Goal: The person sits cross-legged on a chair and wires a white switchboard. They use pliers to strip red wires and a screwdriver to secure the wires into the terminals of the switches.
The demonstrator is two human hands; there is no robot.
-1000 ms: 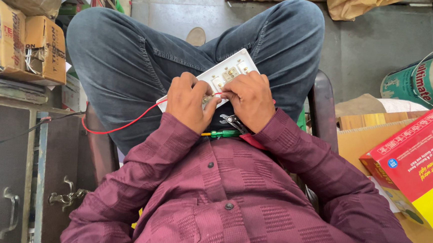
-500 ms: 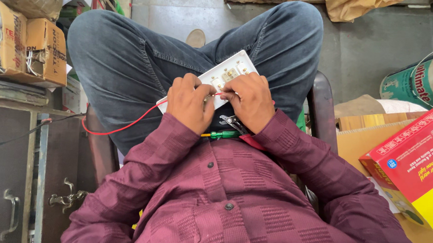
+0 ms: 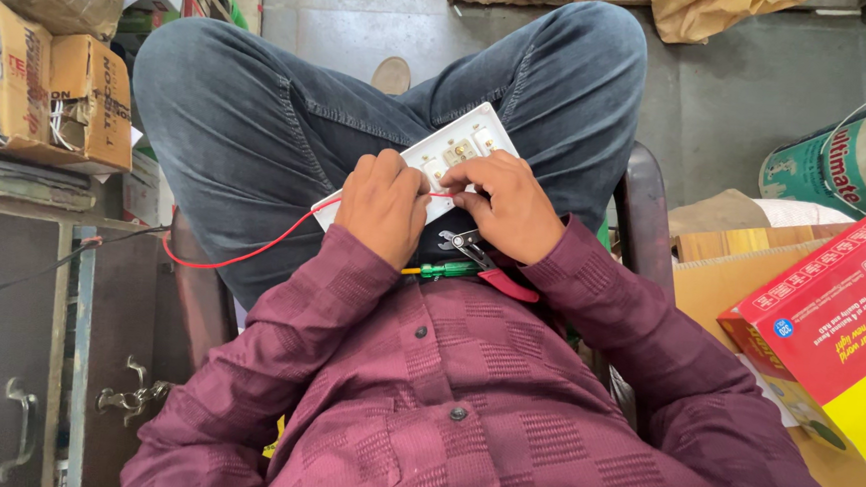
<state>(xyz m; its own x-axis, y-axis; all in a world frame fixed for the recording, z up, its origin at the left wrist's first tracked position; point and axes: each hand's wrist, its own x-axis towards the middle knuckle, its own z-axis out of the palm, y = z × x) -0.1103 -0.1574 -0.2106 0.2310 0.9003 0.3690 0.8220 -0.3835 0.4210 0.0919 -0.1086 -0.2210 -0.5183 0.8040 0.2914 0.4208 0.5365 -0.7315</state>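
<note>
At the far left, an open cardboard box [image 3: 62, 85] with loose wiring is seen on a cluttered shelf, well apart from the work. A red wire [image 3: 242, 254] is looped out past the left thigh and led back under the left hand [image 3: 385, 206], which is curled down over the near end of a white switch plate [image 3: 438, 159]; the wire seems to be pinched there, though the fingertips are hidden and the grip cannot be told for certain. The plate is balanced slantwise on the lap, across the crossed legs, with its terminals turned up. The right hand [image 3: 506, 203] is bent over the plate's middle, fingers pressed at the terminals, and what is held between them cannot be made out. Just below the hands, a green-handled screwdriver [image 3: 441, 270] and red-handled pliers [image 3: 482, 262] are left loose in the lap. Since the plate is supported only by the legs, it could be tipped by a shift of a knee, and the wire could be pulled from its terminal if the slack loop is snagged. The tools could be slid off the lap likewise. At the right, a red and yellow carton [image 3: 834, 328] is lying on a cardboard surface.
</note>
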